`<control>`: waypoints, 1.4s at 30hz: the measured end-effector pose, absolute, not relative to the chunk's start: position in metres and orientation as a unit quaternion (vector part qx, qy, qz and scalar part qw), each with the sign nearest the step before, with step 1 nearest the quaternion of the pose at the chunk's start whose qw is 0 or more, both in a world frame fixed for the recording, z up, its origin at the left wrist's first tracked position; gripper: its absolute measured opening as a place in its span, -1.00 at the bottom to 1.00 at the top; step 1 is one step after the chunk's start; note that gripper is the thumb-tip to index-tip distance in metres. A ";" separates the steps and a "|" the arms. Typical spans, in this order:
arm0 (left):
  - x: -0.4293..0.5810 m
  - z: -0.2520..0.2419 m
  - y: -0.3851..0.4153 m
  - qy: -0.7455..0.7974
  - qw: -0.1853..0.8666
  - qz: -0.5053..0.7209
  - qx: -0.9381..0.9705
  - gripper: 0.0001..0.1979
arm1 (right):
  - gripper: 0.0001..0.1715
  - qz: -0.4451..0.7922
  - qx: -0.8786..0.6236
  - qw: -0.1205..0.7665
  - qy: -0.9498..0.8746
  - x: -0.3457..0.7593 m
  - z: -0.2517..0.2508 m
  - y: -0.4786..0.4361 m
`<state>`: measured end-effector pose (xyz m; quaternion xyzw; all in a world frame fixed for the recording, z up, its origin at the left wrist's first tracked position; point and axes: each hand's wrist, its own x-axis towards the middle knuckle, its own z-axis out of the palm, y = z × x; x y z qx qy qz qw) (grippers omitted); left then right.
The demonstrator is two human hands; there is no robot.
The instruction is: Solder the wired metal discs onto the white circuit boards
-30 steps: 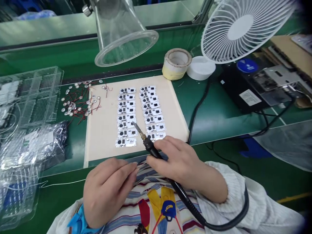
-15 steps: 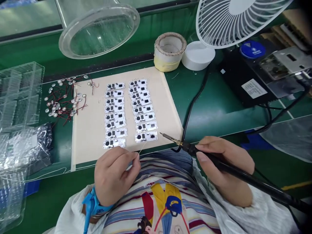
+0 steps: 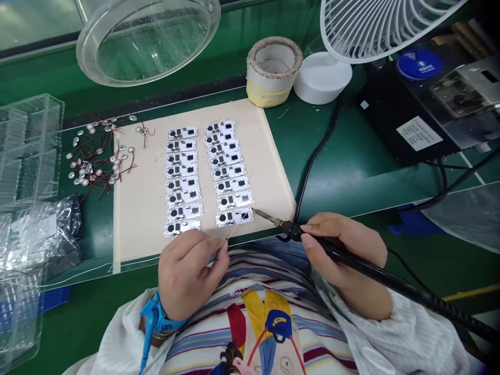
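Two columns of small white circuit boards (image 3: 183, 183) lie on a beige mat. My left hand (image 3: 193, 271), with a blue wrist strap, pinches a thin solder wire (image 3: 234, 232) at the mat's front edge; the wire reaches up over the front board of the right column (image 3: 234, 216). My right hand (image 3: 346, 260) grips a black soldering iron (image 3: 351, 264) like a pen. Its tip is at the right end of that front board, close to the wire; whether tip and board touch, I cannot tell.
Silver discs with red and black leads (image 3: 97, 161) are scattered at the mat's left. Clear trays (image 3: 29, 151) stand far left. Behind are a tape roll (image 3: 273, 67), a white lid (image 3: 323, 78) and a fan (image 3: 390, 26). A black cable (image 3: 318, 151) crosses the table's right.
The iron and my right hand have moved left, bringing the tip to the front right board. My left hand has shifted slightly right with the wire. The camera view has shifted a little.
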<state>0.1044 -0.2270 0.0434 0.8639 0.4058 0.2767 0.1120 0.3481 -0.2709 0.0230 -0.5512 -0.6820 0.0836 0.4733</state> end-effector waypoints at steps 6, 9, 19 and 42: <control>0.104 0.042 -0.227 0.407 0.117 0.279 0.862 -0.94 | -0.87 0.100 -0.541 0.468 -0.692 0.347 0.024 -0.270; 0.104 0.041 -0.227 0.406 0.118 0.281 0.861 -0.94 | -0.83 0.082 -0.513 0.470 -0.714 0.346 0.026 -0.270; 0.104 0.038 -0.227 0.407 0.118 0.284 0.860 -0.93 | -0.81 0.055 -0.502 0.450 -0.737 0.343 0.030 -0.273; 0.106 0.036 -0.228 0.395 0.128 0.296 0.860 -0.95 | -0.82 0.066 -0.522 0.455 -0.718 0.341 0.029 -0.276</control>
